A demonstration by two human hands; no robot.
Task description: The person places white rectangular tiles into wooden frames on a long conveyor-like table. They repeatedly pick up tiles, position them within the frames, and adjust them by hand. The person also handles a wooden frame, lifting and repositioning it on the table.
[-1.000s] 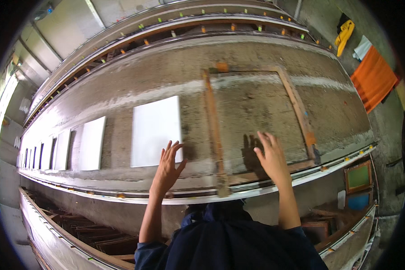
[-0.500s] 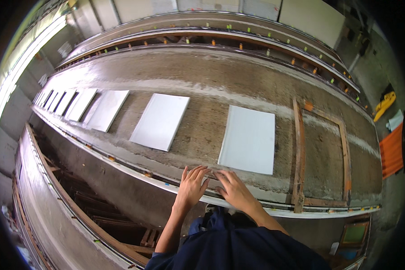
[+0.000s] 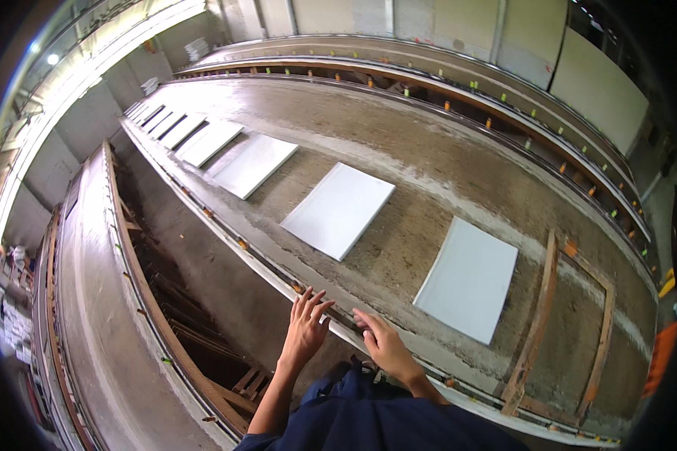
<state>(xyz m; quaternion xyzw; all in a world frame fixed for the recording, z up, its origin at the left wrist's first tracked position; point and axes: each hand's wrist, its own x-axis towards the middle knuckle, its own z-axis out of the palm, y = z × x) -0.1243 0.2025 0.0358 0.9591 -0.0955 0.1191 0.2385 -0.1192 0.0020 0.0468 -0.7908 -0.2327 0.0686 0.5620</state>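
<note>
My left hand [image 3: 306,328] is over the near edge of a long table [image 3: 399,143], with its fingers spread and nothing in them. Beside it, a little to the right, my right hand [image 3: 386,347] is also empty, its fingers loosely stretched toward the left. Whether either hand touches the edge rail [image 3: 267,276] I cannot tell. Nearest to my right hand lies a flat white sheet [image 3: 470,282] on the tabletop. Another white sheet [image 3: 340,210] lies farther left, in a row with several more. An open wooden frame [image 3: 534,323] rests flat on the table at the right.
Small orange and green stops line the table's rails. A second long table [image 3: 90,278] runs along the left, with a floor aisle [image 3: 195,233] between. Another railed table [image 3: 579,150] stands beyond the far edge. Something orange [image 3: 660,353] shows at the far right.
The view has turned to the left, so the sheets and frame sit farther right in the picture. My hands have drawn slightly apart, both still empty.
</note>
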